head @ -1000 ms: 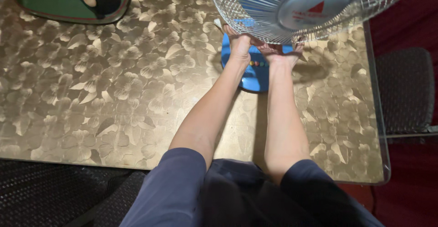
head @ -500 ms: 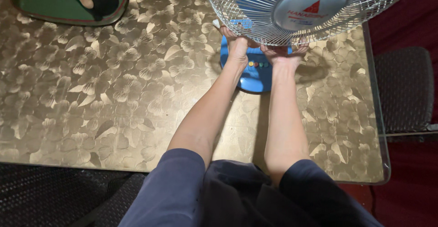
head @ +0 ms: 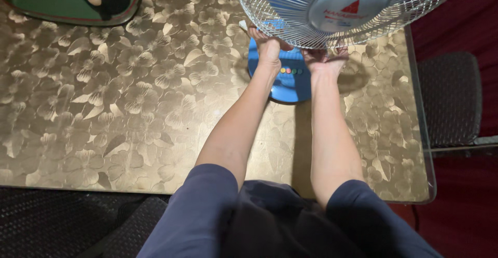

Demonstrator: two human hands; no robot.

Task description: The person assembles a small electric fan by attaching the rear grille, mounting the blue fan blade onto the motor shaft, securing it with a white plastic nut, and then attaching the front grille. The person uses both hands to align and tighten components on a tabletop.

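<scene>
Both hands — left point(head: 270, 48), right point(head: 324, 61) — grip the fan guard point(head: 290, 27) from below, apart.

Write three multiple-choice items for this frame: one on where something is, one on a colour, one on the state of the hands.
1. Where does the fan's base stand?
A. on the gold flower-patterned table
B. on the dark chair
C. on the floor

2. What colour is the base?
A. red
B. blue
C. green

3. What are the left hand and right hand doing?
A. resting flat on the table
B. raised to the lower rim of the wire guard
C. holding the green tray

Answers: 1 A, the base sits on the patterned tabletop. 2 B, it is blue with a row of small coloured buttons. 3 B, both hands meet the guard's bottom edge.
</scene>
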